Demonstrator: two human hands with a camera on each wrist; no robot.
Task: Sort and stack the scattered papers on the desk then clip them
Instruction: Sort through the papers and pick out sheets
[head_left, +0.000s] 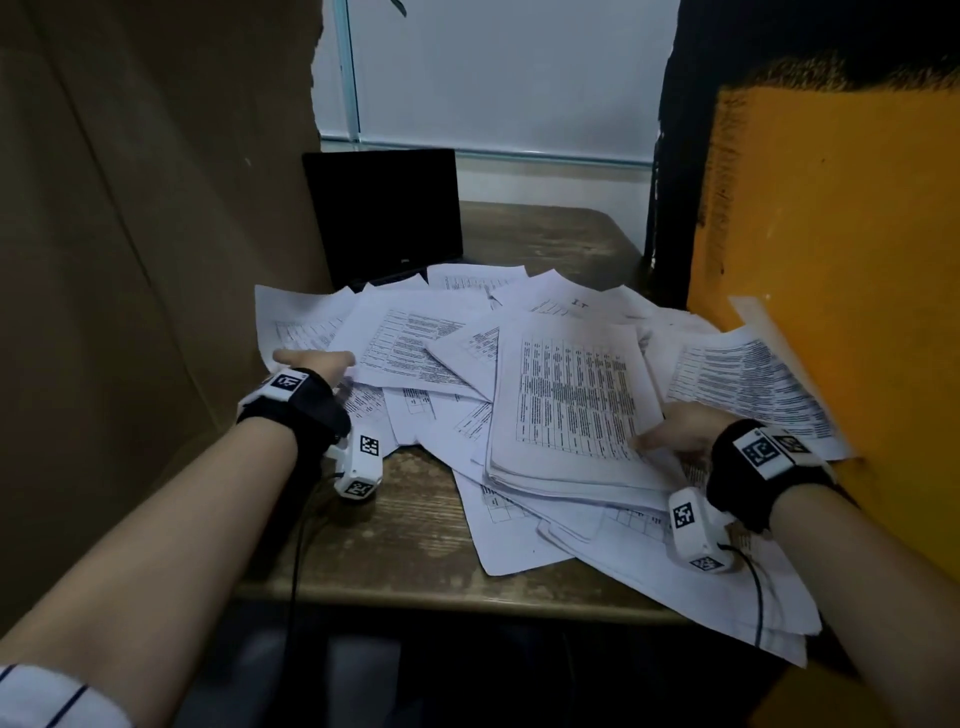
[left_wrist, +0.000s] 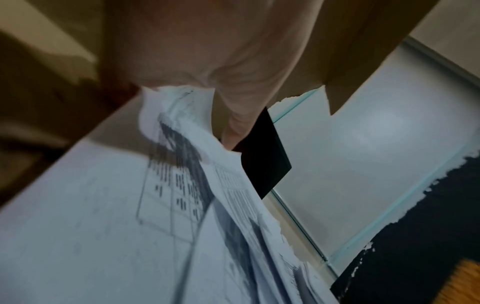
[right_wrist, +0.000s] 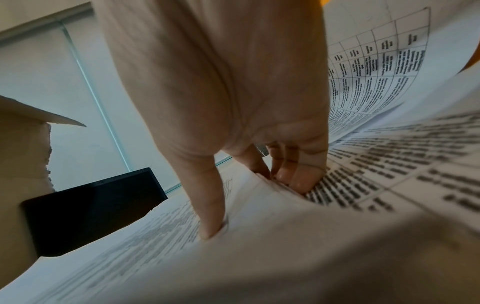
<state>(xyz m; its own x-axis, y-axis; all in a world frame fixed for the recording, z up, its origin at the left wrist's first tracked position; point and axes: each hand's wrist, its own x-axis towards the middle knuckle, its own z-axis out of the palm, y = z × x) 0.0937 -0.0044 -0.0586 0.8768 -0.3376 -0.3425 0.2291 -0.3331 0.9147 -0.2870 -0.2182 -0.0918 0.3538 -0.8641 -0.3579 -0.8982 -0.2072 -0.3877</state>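
Many printed white sheets (head_left: 415, 343) lie scattered and overlapping across a worn wooden desk (head_left: 405, 530). A thicker stack of table-printed pages (head_left: 571, 405) sits on top at centre right. My right hand (head_left: 660, 439) grips that stack's near right edge. In the right wrist view the thumb (right_wrist: 210, 205) presses on the top page and the fingers (right_wrist: 293, 176) curl under the sheets. My left hand (head_left: 317, 364) pinches the edge of the loose sheets at the far left, and the paper (left_wrist: 176, 115) crumples under the thumb (left_wrist: 233, 115). No clip is in view.
A black laptop screen (head_left: 384, 213) stands at the back of the desk, its base partly under the papers. A brown cardboard wall (head_left: 156, 208) closes off the left side and an orange panel (head_left: 841, 260) the right. Some sheets (head_left: 727, 587) overhang the desk's front right edge.
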